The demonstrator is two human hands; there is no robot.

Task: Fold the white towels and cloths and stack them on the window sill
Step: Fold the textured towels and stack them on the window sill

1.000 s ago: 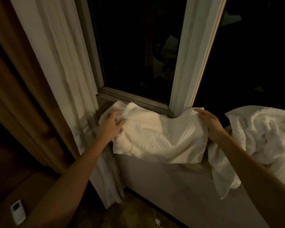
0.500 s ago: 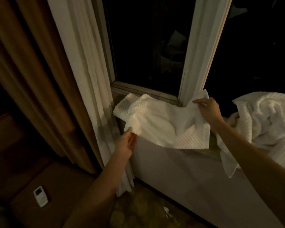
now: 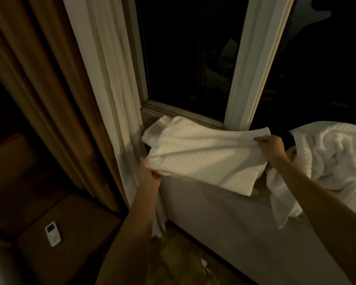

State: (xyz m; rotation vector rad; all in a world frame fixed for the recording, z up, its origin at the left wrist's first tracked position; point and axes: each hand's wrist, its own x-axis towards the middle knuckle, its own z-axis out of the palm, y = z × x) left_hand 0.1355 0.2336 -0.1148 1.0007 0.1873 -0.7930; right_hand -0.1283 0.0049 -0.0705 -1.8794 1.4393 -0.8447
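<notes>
Your left hand (image 3: 150, 176) pinches the near left corner of the white waffle-weave towel (image 3: 203, 159), fingers curled shut on the fabric at about 7 o'clock from the towel's middle. Your right hand (image 3: 271, 148) grips the towel's far right corner at about 2 o'clock, thumb and fingers closed on the hem, so the cloth is stretched between the two hands with a taut crease running from one grip to the other.

The towel lies across the window sill (image 3: 259, 188), its far left part bunched against the window frame (image 3: 245, 64) and its near right corner hanging over the sill's front edge. At 3 o'clock from it, touching its right edge, a heap of unfolded white towels (image 3: 333, 161) sits crumpled on the sill, one flap drooping down the wall below.

At 9 o'clock the white curtain (image 3: 109, 79) hangs just beside your left hand, with a brown curtain (image 3: 39, 79) further left. Down at 7 o'clock, well apart from the towel, a small white remote control (image 3: 52, 233) lies on a brown cushioned seat (image 3: 74, 233).
</notes>
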